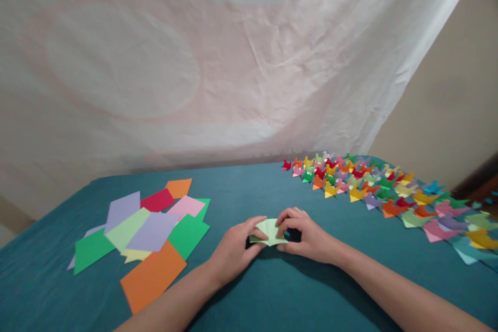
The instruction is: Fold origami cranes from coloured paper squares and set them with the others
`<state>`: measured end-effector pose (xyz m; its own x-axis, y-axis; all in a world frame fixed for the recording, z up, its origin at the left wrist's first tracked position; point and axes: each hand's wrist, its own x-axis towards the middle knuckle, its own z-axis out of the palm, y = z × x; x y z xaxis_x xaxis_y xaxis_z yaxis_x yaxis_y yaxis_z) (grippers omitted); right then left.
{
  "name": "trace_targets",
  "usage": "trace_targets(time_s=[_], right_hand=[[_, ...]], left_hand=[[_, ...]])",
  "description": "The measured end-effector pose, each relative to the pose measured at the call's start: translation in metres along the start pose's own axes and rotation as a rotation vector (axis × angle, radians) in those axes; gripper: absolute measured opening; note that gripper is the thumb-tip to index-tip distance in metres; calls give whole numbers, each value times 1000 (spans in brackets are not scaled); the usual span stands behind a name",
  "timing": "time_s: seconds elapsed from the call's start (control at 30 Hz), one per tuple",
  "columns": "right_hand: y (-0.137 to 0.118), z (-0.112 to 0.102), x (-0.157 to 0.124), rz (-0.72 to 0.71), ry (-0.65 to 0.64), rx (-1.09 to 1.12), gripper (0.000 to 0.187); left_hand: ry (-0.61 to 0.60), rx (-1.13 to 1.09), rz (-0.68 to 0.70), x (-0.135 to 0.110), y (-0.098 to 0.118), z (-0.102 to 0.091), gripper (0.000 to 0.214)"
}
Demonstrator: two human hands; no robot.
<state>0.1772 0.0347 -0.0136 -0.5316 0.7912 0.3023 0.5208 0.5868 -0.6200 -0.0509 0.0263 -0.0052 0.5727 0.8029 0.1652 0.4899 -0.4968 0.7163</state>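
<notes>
Between my two hands is a small folded piece of pale green origami paper (269, 228), just above or on the teal tablecloth; I cannot tell which. My left hand (238, 245) grips its left side, thumb below and fingers on top. My right hand (301, 233) pinches the right side with bent fingers and the thumb at the lower edge. A crease runs down the paper's middle, and its near edge bends to a point. The fingers cover both of its ends.
Loose coloured paper sheets, among them an orange sheet (154, 276) and a green sheet (94, 250), overlap on the left. Rows of folded paper birds, such as a pink bird (438, 230), stand at the right on the teal tablecloth (249, 187). A pale sheet (233, 62) hangs behind.
</notes>
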Motion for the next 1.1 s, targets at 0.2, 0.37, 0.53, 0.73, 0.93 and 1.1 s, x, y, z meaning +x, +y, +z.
trace_targets(time_s=[0.2, 0.37, 0.53, 0.73, 0.93, 1.1], right_hand=[[2, 1, 3, 31, 2, -3, 22], [7, 8, 5, 78, 84, 2, 26], [11, 13, 8, 98, 122, -31, 22], [14, 15, 9, 67, 135, -59, 24], [14, 15, 10, 63, 163, -61, 21], [14, 16, 9, 74, 195, -61, 13]], left_hand=[[123, 20, -68, 0, -1, -1, 34], [188, 165, -71, 0, -6, -1, 32], [217, 447, 143, -3, 7, -2, 43], [-149, 558, 224, -11, 25, 3, 57], [-246, 489, 170, -17, 24, 7, 72], [-239, 476, 179, -18, 22, 7, 72]])
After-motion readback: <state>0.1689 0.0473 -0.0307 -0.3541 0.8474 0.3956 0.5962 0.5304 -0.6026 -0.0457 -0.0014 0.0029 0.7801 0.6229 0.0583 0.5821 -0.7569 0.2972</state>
